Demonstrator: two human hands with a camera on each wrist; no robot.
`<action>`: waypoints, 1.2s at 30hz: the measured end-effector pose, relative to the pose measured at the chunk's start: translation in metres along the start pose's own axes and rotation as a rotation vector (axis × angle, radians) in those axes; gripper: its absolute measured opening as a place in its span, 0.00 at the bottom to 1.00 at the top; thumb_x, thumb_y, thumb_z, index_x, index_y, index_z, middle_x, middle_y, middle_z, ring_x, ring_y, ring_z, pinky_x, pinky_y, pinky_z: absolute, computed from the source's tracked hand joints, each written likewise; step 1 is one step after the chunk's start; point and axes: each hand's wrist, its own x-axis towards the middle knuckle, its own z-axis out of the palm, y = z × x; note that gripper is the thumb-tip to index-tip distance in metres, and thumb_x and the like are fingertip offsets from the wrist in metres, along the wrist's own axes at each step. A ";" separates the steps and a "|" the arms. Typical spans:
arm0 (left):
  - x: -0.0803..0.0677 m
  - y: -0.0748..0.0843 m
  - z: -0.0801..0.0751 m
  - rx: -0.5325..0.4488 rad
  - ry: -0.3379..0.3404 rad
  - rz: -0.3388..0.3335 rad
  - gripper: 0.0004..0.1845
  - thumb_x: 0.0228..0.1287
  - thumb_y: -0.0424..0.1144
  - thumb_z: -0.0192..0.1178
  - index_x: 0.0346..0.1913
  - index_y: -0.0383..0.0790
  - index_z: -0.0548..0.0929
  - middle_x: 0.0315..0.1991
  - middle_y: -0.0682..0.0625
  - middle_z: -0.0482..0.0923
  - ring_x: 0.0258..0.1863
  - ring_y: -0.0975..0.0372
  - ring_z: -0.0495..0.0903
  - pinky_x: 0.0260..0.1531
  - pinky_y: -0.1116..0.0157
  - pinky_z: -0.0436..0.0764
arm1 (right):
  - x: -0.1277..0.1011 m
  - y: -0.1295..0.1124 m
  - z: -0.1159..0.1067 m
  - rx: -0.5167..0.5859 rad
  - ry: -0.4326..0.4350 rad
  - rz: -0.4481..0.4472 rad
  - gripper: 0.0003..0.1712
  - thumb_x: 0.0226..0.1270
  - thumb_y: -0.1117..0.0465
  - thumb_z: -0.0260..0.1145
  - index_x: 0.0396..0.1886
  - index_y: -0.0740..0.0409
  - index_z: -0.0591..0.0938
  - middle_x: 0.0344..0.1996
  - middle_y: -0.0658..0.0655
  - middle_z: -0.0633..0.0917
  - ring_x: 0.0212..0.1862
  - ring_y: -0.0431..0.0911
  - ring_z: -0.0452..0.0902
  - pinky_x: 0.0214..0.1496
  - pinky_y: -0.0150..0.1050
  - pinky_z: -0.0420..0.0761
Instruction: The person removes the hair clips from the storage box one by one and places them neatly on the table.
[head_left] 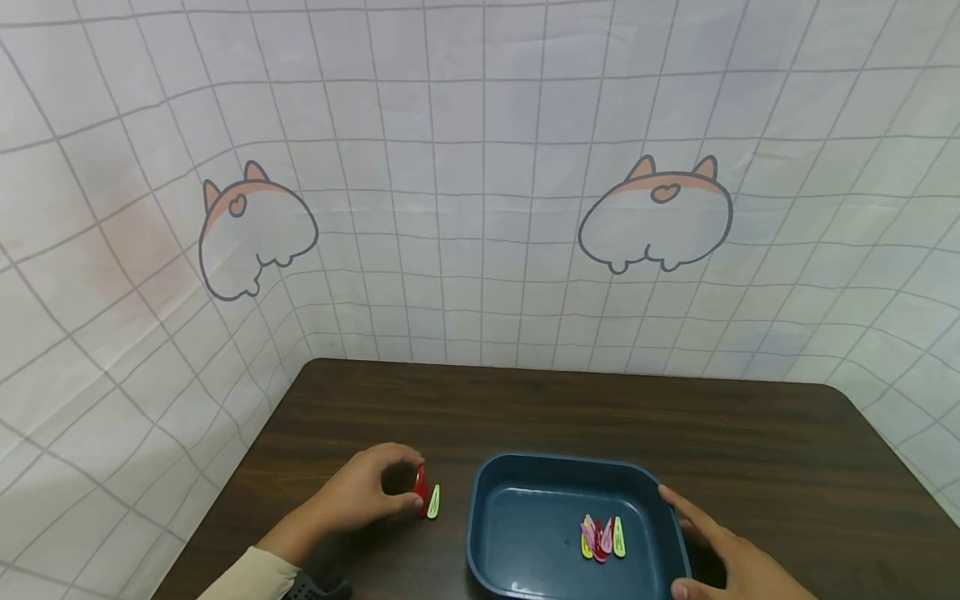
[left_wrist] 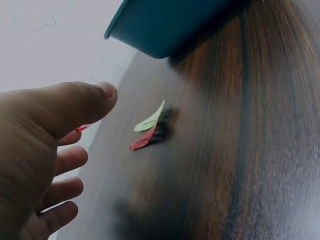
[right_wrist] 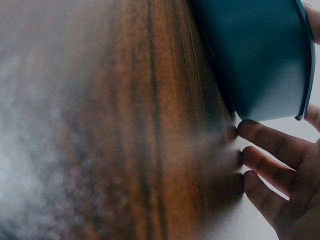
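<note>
Between thumb and forefinger my left hand (head_left: 367, 492) pinches a red snap hair clip (head_left: 420, 478); in the left wrist view the thumb hides most of it. On the table just beyond those fingertips lie a light green hair clip (head_left: 434, 502) and another red hair clip (left_wrist: 142, 141), side by side. My right hand (head_left: 738, 560) rests at the right side of a dark blue tray (head_left: 525, 521), thumb and forefinger touching its rim. Its other fingers stretch down to the tabletop in the right wrist view. Several pink, red, yellow and green clips (head_left: 618, 537) sit in the tray's right half.
The dark wooden table (head_left: 450, 400) has rounded far corners. A white gridded curtain (head_left: 450, 208) with cartoon animal prints hangs behind it and along the left side. A dark band (head_left: 315, 587) circles the left wrist beside a light sleeve.
</note>
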 end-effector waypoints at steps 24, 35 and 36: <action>-0.004 -0.011 0.004 -0.015 -0.097 -0.051 0.27 0.57 0.53 0.77 0.56 0.46 0.86 0.68 0.43 0.72 0.72 0.41 0.61 0.66 0.37 0.64 | 0.000 0.002 -0.003 -0.013 0.004 -0.032 0.53 0.71 0.52 0.68 0.84 0.43 0.46 0.67 0.78 0.70 0.61 0.78 0.71 0.35 0.56 0.87; -0.005 -0.009 0.004 -0.016 -0.109 -0.060 0.26 0.57 0.52 0.77 0.57 0.48 0.86 0.70 0.43 0.69 0.75 0.39 0.56 0.66 0.34 0.61 | -0.001 0.000 -0.001 -0.019 0.021 -0.028 0.53 0.69 0.52 0.69 0.84 0.42 0.47 0.67 0.78 0.70 0.61 0.79 0.70 0.35 0.60 0.86; -0.005 -0.009 0.004 -0.015 -0.109 -0.059 0.26 0.57 0.52 0.77 0.57 0.48 0.86 0.70 0.43 0.69 0.75 0.39 0.56 0.66 0.34 0.61 | -0.001 -0.001 -0.001 -0.016 0.022 -0.022 0.53 0.69 0.52 0.69 0.84 0.42 0.47 0.68 0.77 0.70 0.61 0.78 0.70 0.35 0.60 0.86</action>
